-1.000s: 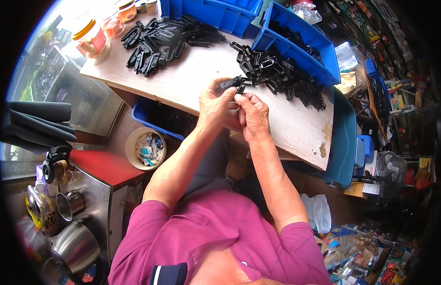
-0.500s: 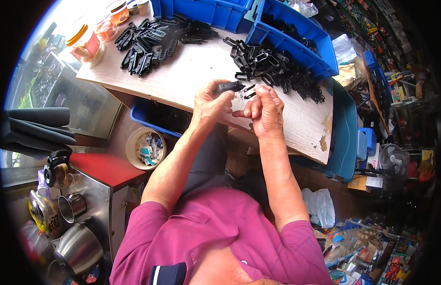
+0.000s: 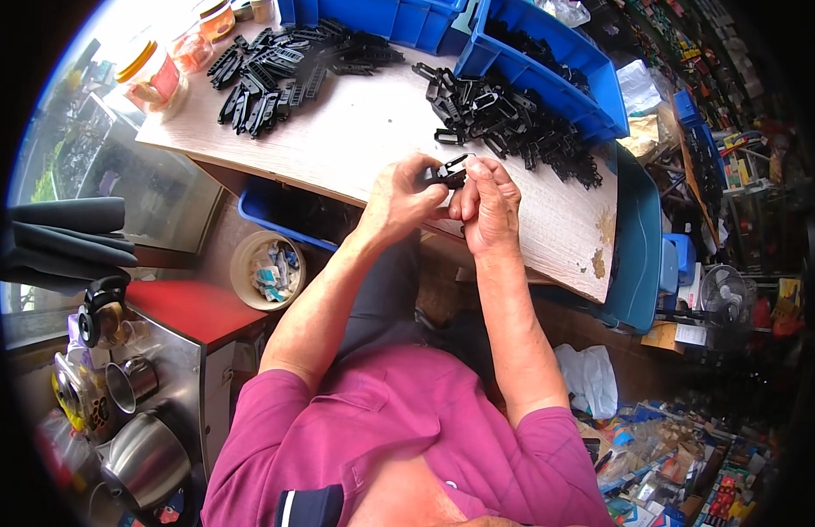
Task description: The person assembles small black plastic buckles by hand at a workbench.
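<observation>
My left hand (image 3: pixel 400 198) and my right hand (image 3: pixel 486 204) meet over the near edge of a pale wooden tabletop (image 3: pixel 372 123). Together they pinch a small black plastic clip (image 3: pixel 449 172) between the fingertips. Just beyond my right hand lies a loose heap of black plastic clips (image 3: pixel 513 123). A second, flatter heap of black plastic strips (image 3: pixel 275 70) lies at the table's far left.
Blue plastic bins (image 3: pixel 565 70) stand at the back of the table, one holding more black parts. Jars with orange lids (image 3: pixel 152 75) sit at the left corner. Below the table are a blue crate (image 3: pixel 267 211) and a round tub (image 3: pixel 265 269) of small items. Metal pots (image 3: pixel 144 457) stand lower left.
Both hands have stayed at the table's near edge with the black clip. The right hand's fingers have closed in on the clip after lifting slightly away half a second ago.
</observation>
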### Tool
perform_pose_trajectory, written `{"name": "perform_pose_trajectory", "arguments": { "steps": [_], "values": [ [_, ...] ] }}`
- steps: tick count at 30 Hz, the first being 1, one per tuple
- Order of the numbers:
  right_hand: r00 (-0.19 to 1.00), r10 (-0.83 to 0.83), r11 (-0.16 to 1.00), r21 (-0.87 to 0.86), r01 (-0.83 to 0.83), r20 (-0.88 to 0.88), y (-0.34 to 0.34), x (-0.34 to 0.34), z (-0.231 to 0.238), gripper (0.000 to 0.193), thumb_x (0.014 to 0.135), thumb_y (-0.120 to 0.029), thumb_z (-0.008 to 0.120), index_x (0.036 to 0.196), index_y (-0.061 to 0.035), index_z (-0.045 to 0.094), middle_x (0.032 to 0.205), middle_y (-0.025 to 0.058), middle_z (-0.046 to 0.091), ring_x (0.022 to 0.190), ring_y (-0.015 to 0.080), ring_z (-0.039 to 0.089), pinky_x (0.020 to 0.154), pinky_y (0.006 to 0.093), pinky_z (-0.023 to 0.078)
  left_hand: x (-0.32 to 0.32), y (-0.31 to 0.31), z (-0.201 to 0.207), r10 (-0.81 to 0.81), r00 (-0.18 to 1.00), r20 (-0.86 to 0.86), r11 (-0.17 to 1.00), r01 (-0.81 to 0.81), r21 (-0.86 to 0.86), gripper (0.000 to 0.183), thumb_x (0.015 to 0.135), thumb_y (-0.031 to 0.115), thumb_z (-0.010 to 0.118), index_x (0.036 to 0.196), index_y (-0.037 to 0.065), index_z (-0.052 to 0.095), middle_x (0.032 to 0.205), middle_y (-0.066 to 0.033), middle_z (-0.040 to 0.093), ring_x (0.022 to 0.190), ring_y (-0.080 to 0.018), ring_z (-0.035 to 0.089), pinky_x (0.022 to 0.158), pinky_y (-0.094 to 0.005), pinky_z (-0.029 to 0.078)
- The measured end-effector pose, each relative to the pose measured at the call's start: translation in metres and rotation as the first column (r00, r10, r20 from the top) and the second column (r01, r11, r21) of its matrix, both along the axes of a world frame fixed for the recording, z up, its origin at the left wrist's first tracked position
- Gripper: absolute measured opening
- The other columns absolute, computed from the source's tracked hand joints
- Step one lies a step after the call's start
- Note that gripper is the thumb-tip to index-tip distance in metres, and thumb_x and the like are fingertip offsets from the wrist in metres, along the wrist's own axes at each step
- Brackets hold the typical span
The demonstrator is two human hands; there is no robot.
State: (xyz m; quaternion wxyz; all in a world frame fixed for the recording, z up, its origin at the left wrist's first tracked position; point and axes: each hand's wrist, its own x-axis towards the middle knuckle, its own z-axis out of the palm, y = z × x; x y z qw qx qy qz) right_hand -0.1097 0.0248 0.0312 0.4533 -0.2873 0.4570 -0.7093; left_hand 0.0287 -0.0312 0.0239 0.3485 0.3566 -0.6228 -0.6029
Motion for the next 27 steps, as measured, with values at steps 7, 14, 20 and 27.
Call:
{"name": "perform_pose_trajectory", "arguments": {
  "steps": [7,14,20,27],
  "values": [
    [0.999,-0.034,0.999,-0.006,0.034,0.025,0.001,0.004,-0.002,0.018,0.087,-0.02,0.07,0.088,-0.003,0.064,0.047,-0.0031,0.044,0.037,0.0082,0.04,0.04,0.0243,0.038,-0.002,-0.003,-0.011,0.017,0.999,0.045,0.981,-0.008,-0.192,0.029,0.079,0.012,0.064,0.104,-0.003,0.064,0.075,-0.0028,0.061,0.068,-0.0073,0.057,0.062,-0.0249,0.048],
    [1.0,-0.025,0.999,0.041,0.025,0.004,0.003,0.004,0.001,0.018,0.087,-0.021,0.07,0.089,-0.0034,0.064,0.047,-0.003,0.044,0.037,0.0078,0.039,0.04,0.0243,0.04,-0.006,-0.006,0.001,-0.002,1.0,0.012,1.0,0.002,0.003,0.024,0.084,0.017,0.067,0.099,-0.002,0.066,0.073,-0.0034,0.062,0.063,-0.0079,0.056,0.058,-0.0246,0.047],
    [0.996,-0.086,0.991,0.104,0.089,-0.031,0.006,0.008,-0.002,0.025,0.085,-0.027,0.071,0.088,-0.0047,0.06,0.047,-0.0023,0.044,0.037,0.0093,0.039,0.04,0.0255,0.041,-0.012,-0.007,-0.01,0.145,0.989,0.001,0.989,-0.145,0.023,0.026,0.083,0.025,0.068,0.092,0.0,0.07,0.073,-0.0103,0.069,0.067,-0.0149,0.064,0.063,-0.0309,0.051],
    [0.995,0.039,0.957,0.289,-0.01,-0.094,0.009,0.001,0.005,0.035,0.09,-0.035,0.064,0.084,-0.0011,0.059,0.054,-0.0005,0.044,0.039,0.0093,0.04,0.036,0.0304,0.045,-0.01,-0.001,-0.009,0.158,0.975,-0.159,0.973,-0.127,0.192,0.011,0.09,0.015,0.064,0.09,0.004,0.066,0.067,-0.0007,0.062,0.052,-0.0042,0.051,0.047,-0.0185,0.041]
  ]
}}
